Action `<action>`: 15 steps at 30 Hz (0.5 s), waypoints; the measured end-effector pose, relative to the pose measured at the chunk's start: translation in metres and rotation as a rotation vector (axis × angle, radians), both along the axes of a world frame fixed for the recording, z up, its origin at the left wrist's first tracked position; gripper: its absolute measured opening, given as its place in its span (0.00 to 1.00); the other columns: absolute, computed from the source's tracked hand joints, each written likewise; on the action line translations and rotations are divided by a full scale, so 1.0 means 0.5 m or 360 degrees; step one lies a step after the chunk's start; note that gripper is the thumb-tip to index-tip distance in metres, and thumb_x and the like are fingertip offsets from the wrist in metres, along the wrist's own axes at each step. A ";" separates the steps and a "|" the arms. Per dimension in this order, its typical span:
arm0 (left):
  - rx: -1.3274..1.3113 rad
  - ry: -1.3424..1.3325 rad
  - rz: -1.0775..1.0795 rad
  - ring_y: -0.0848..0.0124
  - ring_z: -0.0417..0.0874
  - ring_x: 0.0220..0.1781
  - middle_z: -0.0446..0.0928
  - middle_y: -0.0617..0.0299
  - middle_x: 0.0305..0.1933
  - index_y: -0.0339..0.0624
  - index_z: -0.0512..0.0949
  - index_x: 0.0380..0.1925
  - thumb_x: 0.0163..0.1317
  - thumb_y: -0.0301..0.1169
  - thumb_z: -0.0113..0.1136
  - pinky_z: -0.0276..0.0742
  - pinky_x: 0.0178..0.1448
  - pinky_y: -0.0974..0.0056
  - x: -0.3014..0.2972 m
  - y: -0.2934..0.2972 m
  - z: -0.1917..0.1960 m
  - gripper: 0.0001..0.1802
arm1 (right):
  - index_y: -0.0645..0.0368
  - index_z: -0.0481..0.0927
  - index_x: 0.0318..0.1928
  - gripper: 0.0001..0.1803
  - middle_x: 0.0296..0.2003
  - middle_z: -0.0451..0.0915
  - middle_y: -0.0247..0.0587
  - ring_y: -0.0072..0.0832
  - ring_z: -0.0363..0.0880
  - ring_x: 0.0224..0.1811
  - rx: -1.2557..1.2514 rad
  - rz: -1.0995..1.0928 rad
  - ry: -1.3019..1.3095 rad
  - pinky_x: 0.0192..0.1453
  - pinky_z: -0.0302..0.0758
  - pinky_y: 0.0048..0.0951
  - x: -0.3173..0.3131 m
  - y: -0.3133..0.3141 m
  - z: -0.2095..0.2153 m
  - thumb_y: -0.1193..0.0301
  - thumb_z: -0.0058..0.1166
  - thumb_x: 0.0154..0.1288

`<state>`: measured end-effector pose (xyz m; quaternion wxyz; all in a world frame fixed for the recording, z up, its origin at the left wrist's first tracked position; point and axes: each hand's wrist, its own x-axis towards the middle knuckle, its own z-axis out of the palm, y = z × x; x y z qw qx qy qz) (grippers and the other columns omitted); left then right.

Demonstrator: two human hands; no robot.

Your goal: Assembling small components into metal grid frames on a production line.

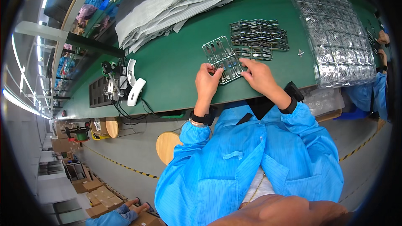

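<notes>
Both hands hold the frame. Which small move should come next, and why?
Perhaps ease the frame slightly left: the left hand and right hand hold its opposite sides, and its right edge appears close to the stacked frames; touching is unclear.

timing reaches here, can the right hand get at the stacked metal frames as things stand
Likely yes: the stacked metal frames lie just beyond the right hand with nothing visible between, though it is occupied with the held frame.
</notes>
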<state>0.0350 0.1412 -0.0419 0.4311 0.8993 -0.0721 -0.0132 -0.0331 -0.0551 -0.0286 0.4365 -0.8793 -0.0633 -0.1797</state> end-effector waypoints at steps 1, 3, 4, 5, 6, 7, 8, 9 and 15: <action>-0.0436 0.0036 -0.0059 0.77 0.76 0.21 0.78 0.62 0.25 0.36 0.71 0.32 0.56 0.30 0.64 0.70 0.24 0.71 0.001 0.008 -0.022 0.12 | 0.62 0.75 0.49 0.21 0.38 0.81 0.50 0.42 0.80 0.32 0.0003 0.0008 -0.0003 0.37 0.77 0.37 0.000 0.001 0.002 0.74 0.60 0.52; -0.0630 0.0298 -0.0081 0.80 0.74 0.20 0.79 0.62 0.26 0.38 0.69 0.32 0.58 0.27 0.62 0.67 0.22 0.75 -0.027 -0.010 0.044 0.10 | 0.62 0.74 0.53 0.24 0.38 0.82 0.47 0.33 0.80 0.31 0.0353 -0.0006 0.0226 0.36 0.76 0.31 -0.004 -0.004 0.005 0.75 0.60 0.52; -0.0825 0.0553 -0.0089 0.84 0.73 0.20 0.80 0.61 0.27 0.39 0.68 0.32 0.60 0.25 0.59 0.64 0.20 0.79 -0.043 -0.014 0.071 0.08 | 0.62 0.74 0.53 0.24 0.38 0.82 0.47 0.33 0.80 0.31 0.0356 0.0004 0.0224 0.36 0.76 0.31 -0.002 -0.004 0.009 0.75 0.60 0.52; -0.0864 0.0532 -0.0129 0.86 0.71 0.19 0.80 0.61 0.28 0.40 0.67 0.33 0.60 0.25 0.59 0.61 0.19 0.81 -0.052 -0.017 0.078 0.08 | 0.62 0.74 0.53 0.25 0.38 0.82 0.45 0.28 0.80 0.30 0.0554 0.0001 0.0280 0.36 0.76 0.28 -0.001 -0.007 0.015 0.76 0.59 0.52; -0.0863 0.0532 -0.0129 0.86 0.71 0.19 0.80 0.61 0.28 0.40 0.67 0.33 0.60 0.25 0.59 0.61 0.19 0.81 -0.060 -0.023 0.087 0.08 | 0.63 0.74 0.54 0.25 0.38 0.82 0.42 0.23 0.79 0.30 0.0751 -0.0005 0.0337 0.36 0.75 0.25 0.000 -0.011 0.021 0.77 0.59 0.52; -0.0962 0.0485 -0.0167 0.86 0.71 0.19 0.80 0.61 0.28 0.40 0.67 0.33 0.60 0.24 0.58 0.62 0.19 0.81 -0.068 -0.030 0.101 0.08 | 0.66 0.75 0.53 0.23 0.37 0.83 0.40 0.18 0.77 0.30 0.0875 0.0022 0.0353 0.37 0.75 0.22 0.004 -0.019 0.023 0.78 0.58 0.54; -0.1062 0.0436 -0.0206 0.86 0.71 0.19 0.80 0.61 0.28 0.40 0.67 0.33 0.60 0.24 0.58 0.63 0.19 0.80 -0.074 -0.036 0.109 0.08 | 0.66 0.75 0.53 0.23 0.37 0.83 0.40 0.18 0.77 0.30 0.0874 0.0019 0.0352 0.37 0.75 0.22 0.007 -0.027 0.027 0.78 0.58 0.54; -0.1014 0.0396 -0.0254 0.84 0.73 0.22 0.80 0.61 0.29 0.40 0.67 0.34 0.60 0.22 0.58 0.65 0.22 0.80 -0.074 -0.033 0.108 0.08 | 0.67 0.76 0.51 0.21 0.37 0.82 0.39 0.17 0.77 0.31 0.1006 0.0087 0.0374 0.37 0.75 0.21 0.010 -0.035 0.031 0.78 0.57 0.55; -0.1042 0.0391 -0.0305 0.81 0.77 0.28 0.79 0.61 0.33 0.35 0.69 0.44 0.61 0.21 0.57 0.69 0.27 0.77 -0.071 -0.050 0.105 0.12 | 0.66 0.79 0.41 0.11 0.33 0.80 0.33 0.15 0.76 0.32 0.1283 0.0182 0.0548 0.38 0.74 0.18 -0.003 -0.053 0.079 0.79 0.57 0.56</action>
